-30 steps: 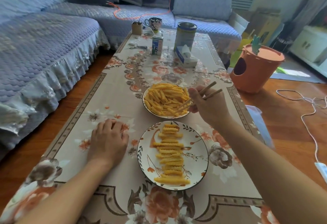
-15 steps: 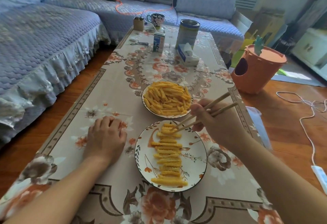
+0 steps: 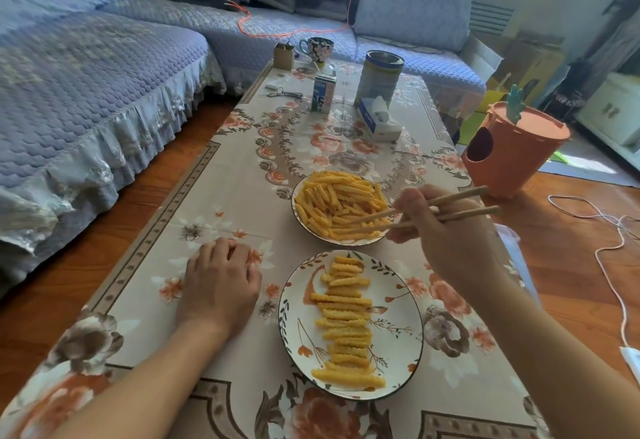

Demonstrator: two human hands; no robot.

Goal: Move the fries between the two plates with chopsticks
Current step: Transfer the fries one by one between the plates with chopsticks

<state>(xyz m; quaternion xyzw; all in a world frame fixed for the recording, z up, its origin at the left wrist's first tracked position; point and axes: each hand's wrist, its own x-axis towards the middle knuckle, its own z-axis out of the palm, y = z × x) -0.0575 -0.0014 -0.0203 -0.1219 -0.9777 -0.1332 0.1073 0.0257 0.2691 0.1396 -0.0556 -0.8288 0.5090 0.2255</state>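
A far plate holds a loose heap of crinkle fries. Nearer to me, a flower-patterned plate carries fries laid crosswise in a neat column. My right hand grips a pair of wooden chopsticks; their tips reach into the right side of the far heap. Whether they pinch a fry there is unclear. My left hand rests palm down on the tablecloth, left of the near plate, fingers loosely curled, holding nothing.
On the far part of the floral table stand a milk carton, a tall tin, a tissue pack, a mug and a small box. An orange bin stands right of the table; a sofa lies left.
My right hand carried the chopsticks from the top of the near plate's column back up to the far heap. My left hand has stayed where it was.
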